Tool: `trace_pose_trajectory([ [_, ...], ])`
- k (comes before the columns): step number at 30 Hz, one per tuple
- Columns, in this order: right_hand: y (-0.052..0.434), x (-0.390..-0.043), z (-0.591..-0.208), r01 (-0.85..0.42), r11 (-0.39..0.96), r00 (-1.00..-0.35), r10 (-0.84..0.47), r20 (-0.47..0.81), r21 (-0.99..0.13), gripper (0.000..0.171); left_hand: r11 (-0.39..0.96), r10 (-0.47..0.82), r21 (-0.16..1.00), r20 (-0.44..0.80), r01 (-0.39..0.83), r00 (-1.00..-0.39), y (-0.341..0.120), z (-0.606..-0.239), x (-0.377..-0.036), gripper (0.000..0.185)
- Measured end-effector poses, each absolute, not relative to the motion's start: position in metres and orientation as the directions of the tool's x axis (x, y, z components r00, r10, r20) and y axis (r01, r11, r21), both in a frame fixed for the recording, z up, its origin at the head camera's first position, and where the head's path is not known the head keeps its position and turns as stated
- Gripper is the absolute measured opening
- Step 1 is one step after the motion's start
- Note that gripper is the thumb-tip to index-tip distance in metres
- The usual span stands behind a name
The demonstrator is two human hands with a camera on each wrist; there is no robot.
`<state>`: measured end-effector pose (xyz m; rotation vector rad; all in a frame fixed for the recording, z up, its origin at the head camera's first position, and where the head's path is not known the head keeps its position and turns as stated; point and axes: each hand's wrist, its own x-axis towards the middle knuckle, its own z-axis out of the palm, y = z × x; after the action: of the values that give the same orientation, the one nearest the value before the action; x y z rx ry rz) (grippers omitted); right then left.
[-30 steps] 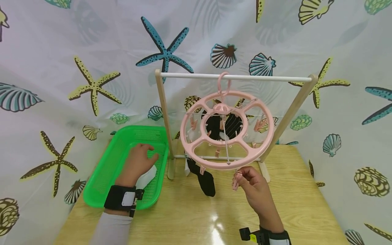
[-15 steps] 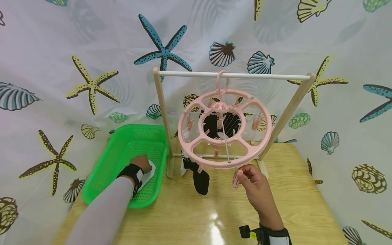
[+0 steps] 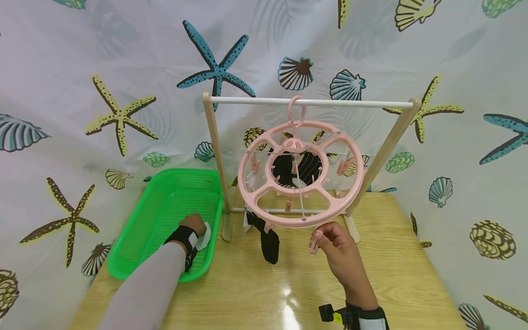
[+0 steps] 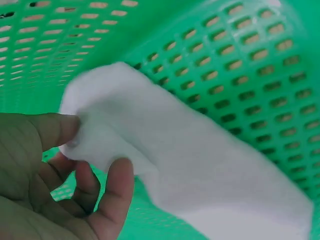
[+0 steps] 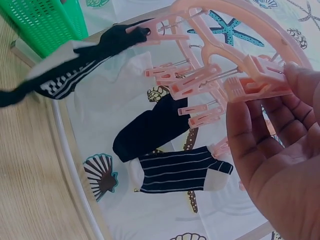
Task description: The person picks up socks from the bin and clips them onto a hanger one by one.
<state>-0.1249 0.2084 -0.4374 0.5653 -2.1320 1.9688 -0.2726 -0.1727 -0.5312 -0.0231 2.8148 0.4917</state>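
The left hand (image 4: 45, 175) pinches one white sock (image 4: 190, 165) in the one green basket (image 3: 161, 215). The right hand (image 3: 340, 250) pinches one pink clip (image 3: 314, 241) under the round hanger (image 3: 301, 174).

Wood table (image 3: 396, 270) w/ green basket (image 3: 136, 238) & drying rack (image 3: 214, 160) on it.

The head view looks forward and down from behind both hands, taking in the whole counter (image 3: 255, 288), with the green basket (image 3: 136, 238) around the left hand (image 3: 194, 227) and the pink hanger ring (image 3: 301, 172) just above the right hand (image 3: 336, 247). The left wrist view sits very close inside that basket (image 4: 240, 55), facing its mesh wall past the left hand (image 4: 45, 185) and the white cloth (image 4: 175, 155) also glimpsed from the head. The right wrist view looks upward and outward from just below the right hand (image 5: 280, 165), close to the underside of the same ring (image 5: 235, 30), and also catches a basket corner.
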Motion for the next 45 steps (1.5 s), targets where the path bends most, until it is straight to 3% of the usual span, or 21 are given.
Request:
trace_pose_trajectory([
  [9, 0.206, -0.127, -0.437, -0.4, 0.031, -0.905, -0.167, 0.39, -0.916, 0.006, 0.916, 0.103, 0.4, -0.197, 0.016, -0.975, -0.167, -0.509, -0.277, 0.019],
  [18, 0.205, -0.126, -0.439, -0.392, 0.026, -0.91, -0.158, 0.383, -0.92, 0.006, 0.881, 0.143, 0.466, -0.088, 0.086, -0.986, -0.149, -0.474, -0.274, 0.03],
  [27, 0.205, -0.127, -0.441, -0.395, 0.047, -0.914, -0.126, 0.387, -0.918, 0.006, 0.82, 0.168, 0.546, 0.056, 0.171, -0.984, -0.144, -0.429, -0.251, 0.019],
  [33, 0.205, -0.126, -0.439, -0.39, 0.043, -0.916, -0.118, 0.383, -0.92, 0.007, 0.749, 0.201, 0.627, 0.091, 0.213, -0.975, -0.136, -0.404, -0.231, 0.023],
  [45, 0.205, -0.129, -0.444, -0.431, -0.024, -0.89, -0.152, 0.429, -0.902, 0.006, 0.535, 0.301, 0.782, 0.177, 0.32, -0.937, -0.097, -0.414, -0.176, 0.008],
])
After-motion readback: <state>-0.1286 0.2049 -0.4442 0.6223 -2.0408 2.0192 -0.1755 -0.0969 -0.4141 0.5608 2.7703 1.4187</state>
